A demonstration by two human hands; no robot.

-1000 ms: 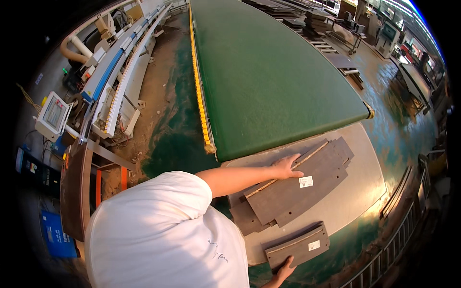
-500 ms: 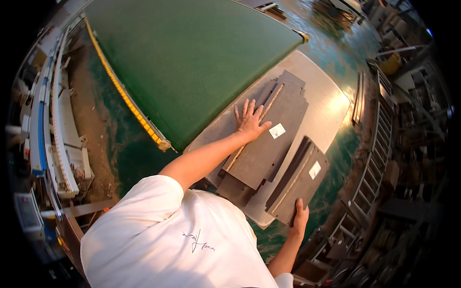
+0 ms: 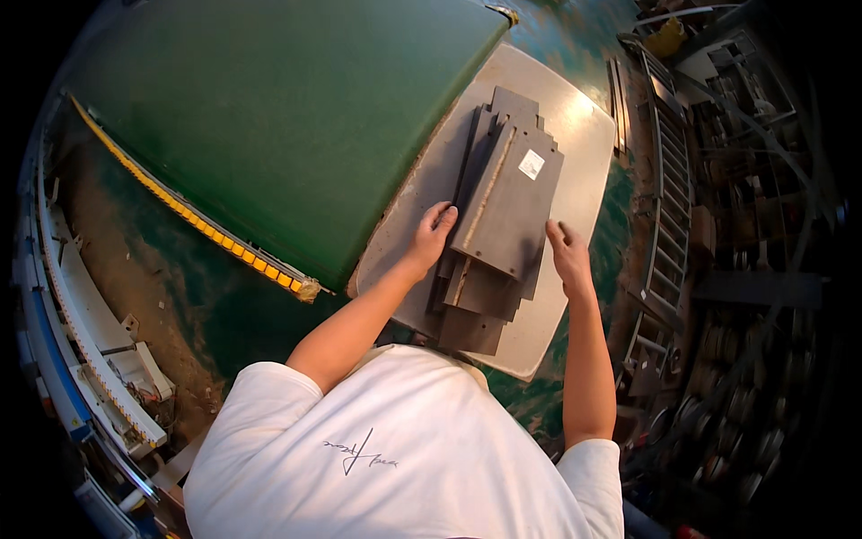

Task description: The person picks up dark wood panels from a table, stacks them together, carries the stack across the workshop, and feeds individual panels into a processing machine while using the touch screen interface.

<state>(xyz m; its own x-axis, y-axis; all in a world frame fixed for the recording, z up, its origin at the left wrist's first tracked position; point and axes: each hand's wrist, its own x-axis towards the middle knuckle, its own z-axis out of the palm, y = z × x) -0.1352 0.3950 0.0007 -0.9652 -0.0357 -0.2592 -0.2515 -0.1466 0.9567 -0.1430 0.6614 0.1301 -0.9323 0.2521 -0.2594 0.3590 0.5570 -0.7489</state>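
Dark brown flat panels lie in a stepped stack [image 3: 492, 328] on a pale board. On top is a bundle of panels [image 3: 510, 211] with a white label [image 3: 532, 163] and a light strip along its left edge. My left hand [image 3: 431, 238] is at the stack's left side, fingers bent together against the panel edges, thumb toward the bundle. Its fingertips are partly hidden. Just off the top bundle's right edge, my right hand [image 3: 571, 259] has its fingers loosely bent and apart, with nothing seen in them.
The pale board [image 3: 579, 135] adjoins a large green surface [image 3: 269, 117] edged with a yellow segmented strip [image 3: 197, 220]. A metal ladder-like frame [image 3: 669, 180] lies on the right, by cluttered shelving [image 3: 754, 216]. White and blue machine rails [image 3: 90, 332] run along the left.
The labelled bundle, held by my right hand at the right, now lies on the stack, and that hand is off it. My left hand has moved from the stack's top to its left side.
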